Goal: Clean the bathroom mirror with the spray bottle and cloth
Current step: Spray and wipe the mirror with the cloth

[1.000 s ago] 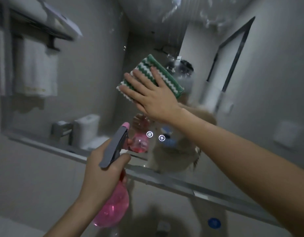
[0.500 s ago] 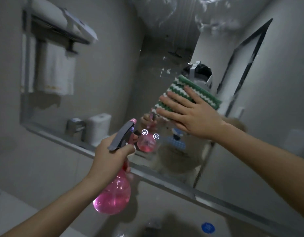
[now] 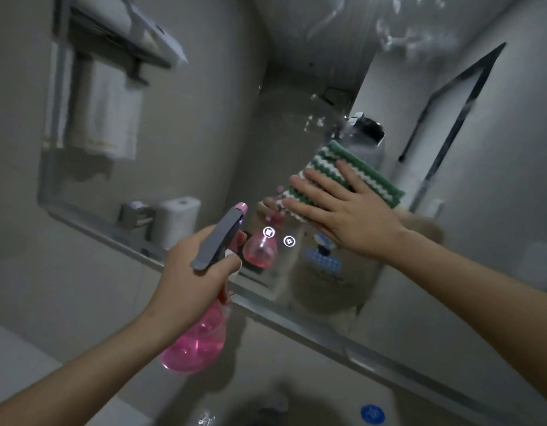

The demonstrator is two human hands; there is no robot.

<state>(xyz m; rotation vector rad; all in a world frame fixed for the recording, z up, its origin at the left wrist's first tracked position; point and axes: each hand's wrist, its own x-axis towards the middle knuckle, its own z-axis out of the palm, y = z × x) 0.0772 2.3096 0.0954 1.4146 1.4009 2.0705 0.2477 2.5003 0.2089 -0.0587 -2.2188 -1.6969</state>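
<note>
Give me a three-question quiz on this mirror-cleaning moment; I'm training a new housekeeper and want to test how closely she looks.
1. True or false: the right hand presses the striped cloth flat against the mirror.
2. Which hand holds the pink spray bottle? A) left hand B) right hand C) neither
3. Fill in: white smears remain on the glass near its ____ right corner.

Key
1. True: the palm and spread fingers lie flat on the green-and-white cloth.
2. A: the left hand grips it just under the grey trigger head, below the mirror's lower edge.
3. Upper: the streaks sit above the cloth.
</note>
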